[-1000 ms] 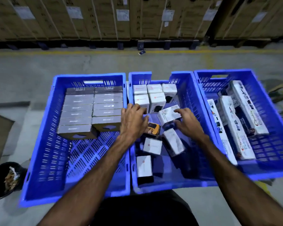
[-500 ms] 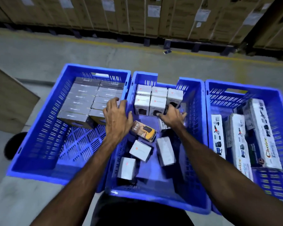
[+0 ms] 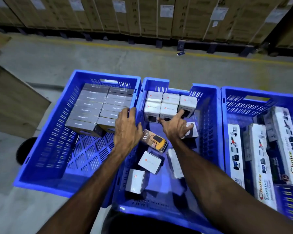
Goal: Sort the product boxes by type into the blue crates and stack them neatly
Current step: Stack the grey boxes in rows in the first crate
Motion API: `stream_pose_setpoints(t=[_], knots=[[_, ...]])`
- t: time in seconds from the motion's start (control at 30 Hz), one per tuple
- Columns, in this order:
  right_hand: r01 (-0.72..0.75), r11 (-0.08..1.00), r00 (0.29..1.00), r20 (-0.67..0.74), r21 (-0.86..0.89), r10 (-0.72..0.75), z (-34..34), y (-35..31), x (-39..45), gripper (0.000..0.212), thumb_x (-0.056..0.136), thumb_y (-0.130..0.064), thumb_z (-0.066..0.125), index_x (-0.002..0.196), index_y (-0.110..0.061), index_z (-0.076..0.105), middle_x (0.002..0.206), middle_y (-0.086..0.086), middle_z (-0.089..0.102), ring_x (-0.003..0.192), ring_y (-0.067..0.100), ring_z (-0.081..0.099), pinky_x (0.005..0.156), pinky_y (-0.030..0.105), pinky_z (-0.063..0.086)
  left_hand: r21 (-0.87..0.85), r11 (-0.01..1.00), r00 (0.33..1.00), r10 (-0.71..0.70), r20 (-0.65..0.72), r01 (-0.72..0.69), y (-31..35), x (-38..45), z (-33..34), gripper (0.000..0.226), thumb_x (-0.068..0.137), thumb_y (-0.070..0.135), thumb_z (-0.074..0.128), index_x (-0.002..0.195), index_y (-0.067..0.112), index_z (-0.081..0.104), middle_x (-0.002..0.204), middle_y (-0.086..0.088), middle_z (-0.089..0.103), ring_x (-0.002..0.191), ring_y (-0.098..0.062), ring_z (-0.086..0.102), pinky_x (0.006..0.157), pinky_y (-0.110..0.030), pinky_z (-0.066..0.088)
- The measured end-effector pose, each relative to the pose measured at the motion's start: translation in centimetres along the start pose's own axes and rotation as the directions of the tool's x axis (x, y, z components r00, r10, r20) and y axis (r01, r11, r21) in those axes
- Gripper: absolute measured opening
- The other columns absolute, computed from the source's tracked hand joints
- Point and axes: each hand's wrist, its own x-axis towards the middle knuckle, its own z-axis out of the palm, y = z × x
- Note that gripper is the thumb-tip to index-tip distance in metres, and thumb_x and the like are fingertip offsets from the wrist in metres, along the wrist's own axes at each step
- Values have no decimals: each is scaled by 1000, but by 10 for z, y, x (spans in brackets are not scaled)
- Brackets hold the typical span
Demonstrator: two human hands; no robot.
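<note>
Three blue crates stand side by side. The left crate [image 3: 41,141] holds rows of flat dark grey boxes [image 3: 91,105]. In the middle crate [image 3: 208,105], small white boxes [image 3: 169,105] are stacked at the far end. Nearer to me lie loose white boxes [image 3: 150,162] and an orange-and-black 65W box [image 3: 152,139]. Long white boxes [image 3: 259,157] fill the right crate [image 3: 235,102]. My left hand [image 3: 127,130] rests over the wall between the left and middle crates, fingers relaxed and empty. My right hand [image 3: 176,127] is spread out. Its index finger touches the stack and its other fingers lie on a white box [image 3: 192,132].
Tall cardboard cartons on pallets [image 3: 142,14] line the far side beyond a yellow floor line. A brown carton [image 3: 12,102] stands at the left and a dark round bin [image 3: 22,152] sits beside the left crate. A small object [image 3: 180,53] lies on the concrete floor.
My right hand carried a white box from the crate's middle up to the stack at the far end. My left hand moved left to the crate wall. The view shifted left.
</note>
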Motion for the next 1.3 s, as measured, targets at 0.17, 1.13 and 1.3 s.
stream_pose_setpoints(t=[0.17,1.13,1.3], knots=[[-23,997,996,-79,75,29,14,-2,-3,102,79,-64,78,149,-9,29,101,12,77,113,37,69,121,62,20,19,1000,1000,7,17,-8,0,0,0,59,91,21,76,141,9,47,136,-16,56,122,-30,57,106,-45,52],[144,938,977,105,315,-185,-25,46,36,164,55,-63,95,160,-32,-28,166,25,29,146,49,40,114,62,39,30,999,999,11,40,-12,-1,4,1,60,85,14,79,135,11,47,131,-13,55,113,-28,59,99,-45,55],[182,932,974,72,313,-215,-22,34,34,158,59,-63,93,163,-26,-20,161,27,38,140,49,48,107,58,45,33,999,1000,12,23,-13,-5,3,3,63,80,8,80,134,12,47,127,-9,56,105,-26,62,95,-46,55]])
